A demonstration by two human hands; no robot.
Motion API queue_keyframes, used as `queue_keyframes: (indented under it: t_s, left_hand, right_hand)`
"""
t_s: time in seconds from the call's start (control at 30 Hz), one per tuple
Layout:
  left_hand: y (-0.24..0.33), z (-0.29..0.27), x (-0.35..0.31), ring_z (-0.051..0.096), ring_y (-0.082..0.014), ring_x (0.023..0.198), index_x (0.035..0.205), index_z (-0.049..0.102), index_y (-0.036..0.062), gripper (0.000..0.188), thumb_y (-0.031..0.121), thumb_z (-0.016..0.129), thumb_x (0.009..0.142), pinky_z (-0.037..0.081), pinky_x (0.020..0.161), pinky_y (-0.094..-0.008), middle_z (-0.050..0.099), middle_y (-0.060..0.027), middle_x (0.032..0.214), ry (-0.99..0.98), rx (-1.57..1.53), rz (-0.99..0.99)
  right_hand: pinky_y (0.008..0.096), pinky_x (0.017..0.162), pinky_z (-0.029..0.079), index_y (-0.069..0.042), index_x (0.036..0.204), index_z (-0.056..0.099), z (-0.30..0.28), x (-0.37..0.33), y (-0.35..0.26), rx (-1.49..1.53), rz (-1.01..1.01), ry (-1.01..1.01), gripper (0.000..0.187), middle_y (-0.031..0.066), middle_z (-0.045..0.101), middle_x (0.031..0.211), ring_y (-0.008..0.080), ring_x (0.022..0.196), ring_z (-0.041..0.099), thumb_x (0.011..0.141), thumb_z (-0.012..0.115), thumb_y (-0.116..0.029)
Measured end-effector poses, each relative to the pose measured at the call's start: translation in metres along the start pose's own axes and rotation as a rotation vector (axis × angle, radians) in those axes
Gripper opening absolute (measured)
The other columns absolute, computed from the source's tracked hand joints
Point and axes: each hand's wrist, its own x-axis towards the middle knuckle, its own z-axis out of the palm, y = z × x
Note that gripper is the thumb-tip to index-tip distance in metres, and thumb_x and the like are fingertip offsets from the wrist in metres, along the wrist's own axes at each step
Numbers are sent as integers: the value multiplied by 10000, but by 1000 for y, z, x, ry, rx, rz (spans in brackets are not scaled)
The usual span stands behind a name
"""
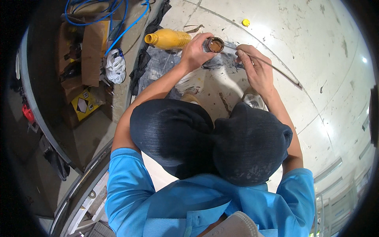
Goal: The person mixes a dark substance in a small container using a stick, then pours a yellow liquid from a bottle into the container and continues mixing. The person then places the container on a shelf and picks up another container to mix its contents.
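My left hand (194,51) is wrapped round a small open jar (215,45) with a dark rim and brown liquid inside. Between the fingers of my right hand (257,71) is a long thin rod (278,69), like a slim brush or stick. Its near end points down to the right and looks dark; the other end reaches toward the jar, and its tip is hard to make out. Just left of the jar, a yellow plastic bottle (167,39) lies on its side, uncapped, its mouth facing left. A yellow cap (246,22) rests on the floor farther off.
Under the bottle and jar, dark stained sheeting (162,65) covers part of the pale, spotted floor (288,43). Leftward stand an opened cardboard box (92,55), a white plastic bag (115,66) and a coiled blue hose (126,29). My bent knees (252,142) rise close below my hands.
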Motion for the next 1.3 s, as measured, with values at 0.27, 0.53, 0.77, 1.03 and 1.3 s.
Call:
queue_keyframes:
  t_s: [0.27, 0.53, 0.77, 1.03, 1.3]
  left_hand:
    - [-1, -2, 0, 675, -218, 944, 1355, 681, 84, 650, 186, 929, 763, 555, 826, -344, 714, -93, 1236, 11, 40, 61]
    - [3, -2, -1, 707, -330, 1181, 1347, 680, 109, 623, 205, 889, 768, 582, 983, -423, 696, -91, 1309, 0, 109, 92]
    - [3, -1, -2, 712, -333, 1160, 1327, 685, 92, 602, 161, 888, 765, 581, 967, -420, 705, -105, 1272, 9, 81, 118]
    - [3, 0, -3, 720, -323, 1154, 1331, 693, 75, 609, 125, 906, 762, 575, 979, -402, 715, -135, 1266, 8, 76, 97]
    - [0, 2, -3, 722, -296, 1104, 1331, 696, 85, 619, 109, 921, 754, 575, 927, -385, 728, -119, 1239, 35, 60, 130]
  right_hand:
    - [347, 770, 594, 24, 1222, 721, 1, 0, 5, 27, -16, 11, 222, 161, 765, 1037, 225, 861, 779, 1120, 586, -120]
    - [356, 770, 595, 65, 1170, 724, 1, 0, 7, 35, -5, 90, 237, 144, 772, 1039, 231, 837, 772, 1118, 581, -117]
    - [349, 760, 589, 54, 1174, 724, 1, 0, 2, 53, 35, 55, 234, 140, 773, 1022, 233, 824, 766, 1121, 587, -128]
    - [347, 750, 575, 63, 1152, 730, 0, 0, 2, -20, 37, -21, 252, 118, 769, 1031, 236, 817, 751, 1121, 592, -146]
    - [397, 759, 573, 67, 1131, 741, 2, -1, 9, 28, 11, 40, 262, 119, 770, 1041, 298, 819, 748, 1113, 588, -145]
